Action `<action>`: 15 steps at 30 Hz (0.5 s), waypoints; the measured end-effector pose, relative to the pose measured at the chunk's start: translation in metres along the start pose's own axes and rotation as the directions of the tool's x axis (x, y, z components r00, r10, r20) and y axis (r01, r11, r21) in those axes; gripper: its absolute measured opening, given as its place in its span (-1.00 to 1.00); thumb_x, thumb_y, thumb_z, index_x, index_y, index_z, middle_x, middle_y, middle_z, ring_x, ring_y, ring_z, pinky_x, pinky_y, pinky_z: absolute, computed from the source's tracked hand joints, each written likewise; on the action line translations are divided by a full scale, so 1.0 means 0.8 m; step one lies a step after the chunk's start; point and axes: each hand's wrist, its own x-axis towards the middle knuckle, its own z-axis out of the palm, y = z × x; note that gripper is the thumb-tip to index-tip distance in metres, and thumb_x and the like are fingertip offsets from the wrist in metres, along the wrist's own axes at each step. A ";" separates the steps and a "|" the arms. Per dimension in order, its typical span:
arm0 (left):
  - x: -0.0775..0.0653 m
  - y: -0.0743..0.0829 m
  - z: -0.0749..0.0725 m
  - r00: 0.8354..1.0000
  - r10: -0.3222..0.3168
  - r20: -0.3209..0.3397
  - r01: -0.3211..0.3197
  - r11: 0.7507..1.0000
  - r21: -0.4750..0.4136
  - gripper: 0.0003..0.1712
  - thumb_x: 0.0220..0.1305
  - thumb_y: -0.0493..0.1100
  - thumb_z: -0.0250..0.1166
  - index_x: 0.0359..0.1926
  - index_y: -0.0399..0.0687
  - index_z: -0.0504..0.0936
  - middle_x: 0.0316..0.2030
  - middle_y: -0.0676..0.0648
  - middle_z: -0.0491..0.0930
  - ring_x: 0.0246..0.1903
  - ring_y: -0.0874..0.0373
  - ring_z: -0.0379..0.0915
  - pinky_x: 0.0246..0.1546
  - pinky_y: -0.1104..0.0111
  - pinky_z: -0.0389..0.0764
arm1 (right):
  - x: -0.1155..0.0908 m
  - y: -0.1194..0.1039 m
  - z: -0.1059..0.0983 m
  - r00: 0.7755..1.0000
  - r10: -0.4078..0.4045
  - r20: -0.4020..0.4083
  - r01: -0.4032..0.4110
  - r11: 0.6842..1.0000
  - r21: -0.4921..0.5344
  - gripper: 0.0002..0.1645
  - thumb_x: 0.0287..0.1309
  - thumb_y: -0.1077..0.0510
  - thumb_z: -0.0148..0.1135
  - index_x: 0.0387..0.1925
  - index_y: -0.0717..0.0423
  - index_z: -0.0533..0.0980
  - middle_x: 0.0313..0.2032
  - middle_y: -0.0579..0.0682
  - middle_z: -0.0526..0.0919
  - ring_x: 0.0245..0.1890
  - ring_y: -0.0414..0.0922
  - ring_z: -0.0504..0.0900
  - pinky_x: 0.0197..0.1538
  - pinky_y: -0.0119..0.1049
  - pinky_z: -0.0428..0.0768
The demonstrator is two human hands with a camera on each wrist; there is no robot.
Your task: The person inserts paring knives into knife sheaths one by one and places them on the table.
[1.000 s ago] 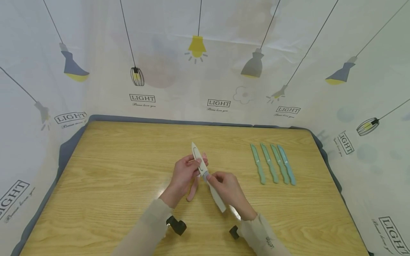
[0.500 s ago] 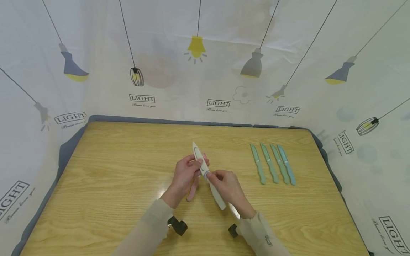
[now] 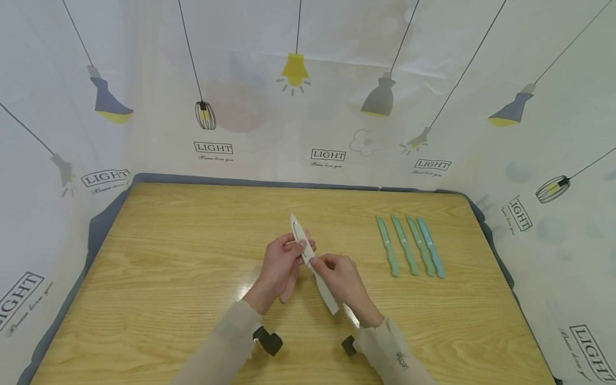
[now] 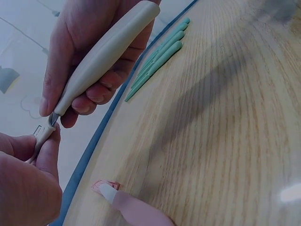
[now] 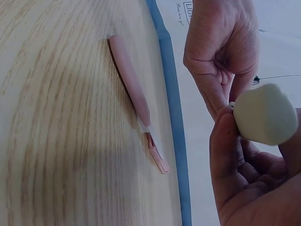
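A white knife [image 3: 325, 293] is held up over the table in both hands. My right hand [image 3: 340, 278] grips its handle near the blade end, thumb on top. Between thumb and fingers, my left hand [image 3: 278, 261] pinches the white sheath [image 3: 298, 230] that covers most of the blade. A short strip of bare metal blade [image 4: 54, 118] shows between handle and sheath in the left wrist view. Beneath the hands a pink knife [image 5: 129, 77] lies on the table, its pink sheath [image 5: 159, 160] at the blade end with a pale bit of blade exposed.
On the right of the wooden table [image 3: 192, 224] lie three green knives [image 3: 405, 246] and one blue knife [image 3: 431, 250], side by side. A white curtain [image 3: 269, 128] printed with lamps surrounds the table's back and sides.
The white knife's handle has moved up toward the sheath, and the strip of bare blade between them has become shorter. The left hand has shifted very slightly right. The other knives stay put.
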 end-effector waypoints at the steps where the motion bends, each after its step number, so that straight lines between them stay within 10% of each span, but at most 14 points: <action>1: 0.000 0.000 0.000 1.000 -0.002 0.002 0.002 1.000 -0.002 -0.53 0.36 -0.38 0.13 0.23 -0.56 0.34 -0.06 -0.37 0.61 -0.05 -0.02 0.60 -0.03 0.31 0.60 | 0.000 0.000 0.000 1.000 0.000 0.001 0.000 1.000 0.002 -0.57 0.29 -0.07 0.16 -0.33 0.22 0.69 -0.54 -0.11 0.66 -0.58 -0.22 0.52 -0.55 -0.40 0.49; 15: 0.008 0.008 -0.007 0.999 0.008 -0.032 -0.007 1.000 0.025 -0.64 0.36 -0.33 0.16 0.12 -0.45 0.46 -0.05 -0.33 0.62 -0.08 0.00 0.61 -0.02 0.27 0.59 | -0.007 0.001 -0.004 0.999 0.010 0.039 -0.008 0.999 -0.037 -0.55 0.26 -0.16 0.16 -0.35 0.15 0.67 -0.47 -0.10 0.65 -0.54 -0.21 0.52 -0.51 -0.34 0.54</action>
